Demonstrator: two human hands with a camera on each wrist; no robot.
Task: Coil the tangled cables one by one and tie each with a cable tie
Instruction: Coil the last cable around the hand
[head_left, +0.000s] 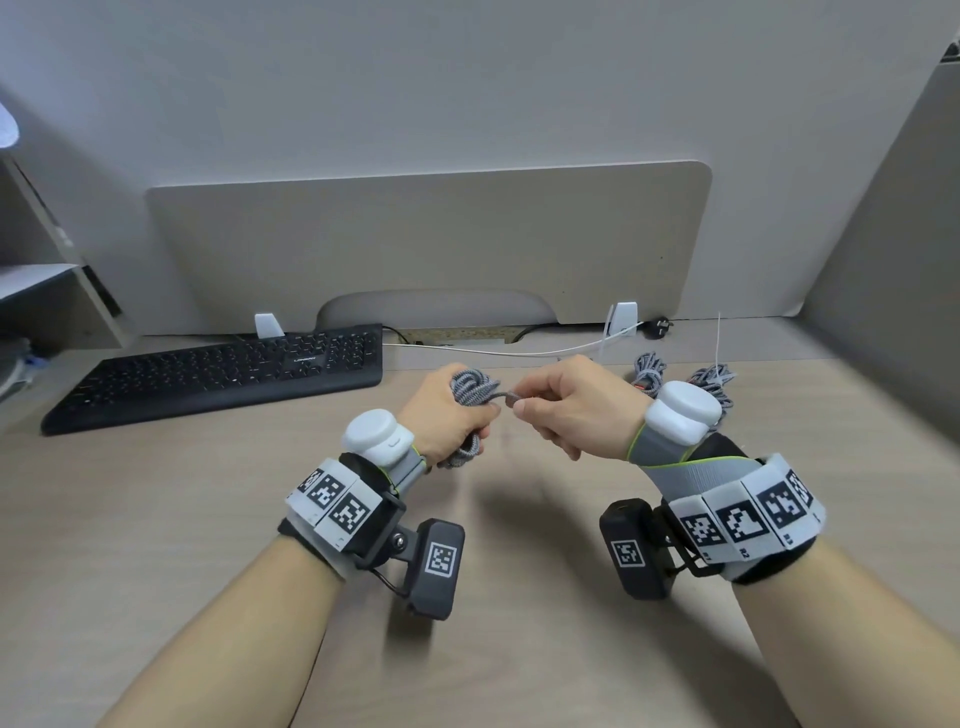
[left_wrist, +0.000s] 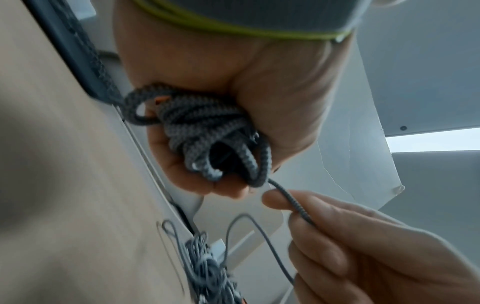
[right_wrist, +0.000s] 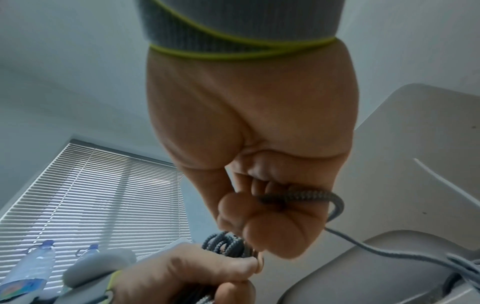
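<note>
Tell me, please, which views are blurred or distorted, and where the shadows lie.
Head view: mostly sharp, wide-angle bending at the edges, soft shadows of the hands on the desk. Left wrist view: cable coil clear, desk side smeared. Right wrist view: right hand soft and dim against bright window blinds.

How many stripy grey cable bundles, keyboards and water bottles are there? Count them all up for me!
Grey cable bundles: 3 (one held by the left hand and right hand, two on the desk behind:)
Keyboards: 1
Water bottles: 2
Total: 6
</note>
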